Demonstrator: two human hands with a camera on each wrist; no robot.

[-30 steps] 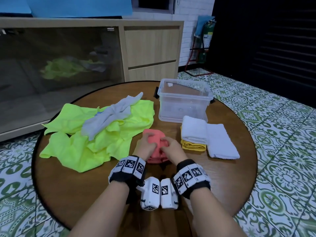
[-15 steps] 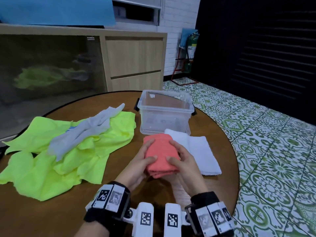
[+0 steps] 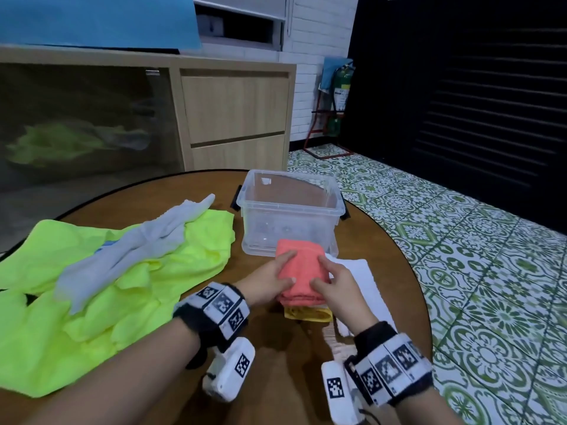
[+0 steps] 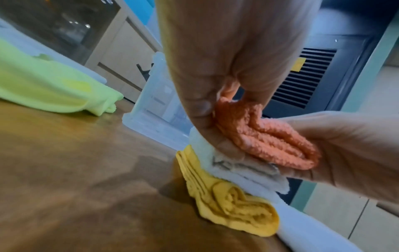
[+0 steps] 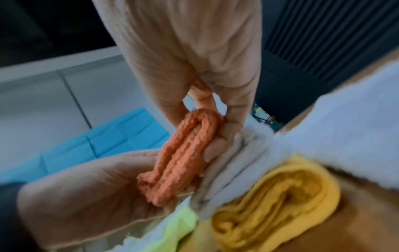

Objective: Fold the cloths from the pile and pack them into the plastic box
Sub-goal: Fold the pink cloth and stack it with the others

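Note:
Both hands hold a folded orange cloth (image 3: 302,268) by its near end, thumbs on top and fingers beneath. My left hand (image 3: 283,268) grips its left side and my right hand (image 3: 325,271) its right side. The orange cloth (image 4: 270,141) sits directly over a folded white cloth (image 4: 248,172), which lies on a folded yellow cloth (image 4: 233,209). My lower fingers lie between the orange cloth (image 5: 183,156) and the white cloth (image 5: 233,170). The clear plastic box (image 3: 288,210) stands just behind, with no cloth inside.
Unfolded neon yellow cloths (image 3: 122,286) with a grey cloth (image 3: 132,243) on top cover the left half of the round wooden table (image 3: 276,348). Another folded white cloth (image 3: 365,280) lies right of the stack. The table's edge and tiled floor (image 3: 460,271) are to the right.
Both hands lifted the folded orange cloth from the table in front of me and carried it right and forward, over the white and yellow stack beside the box.

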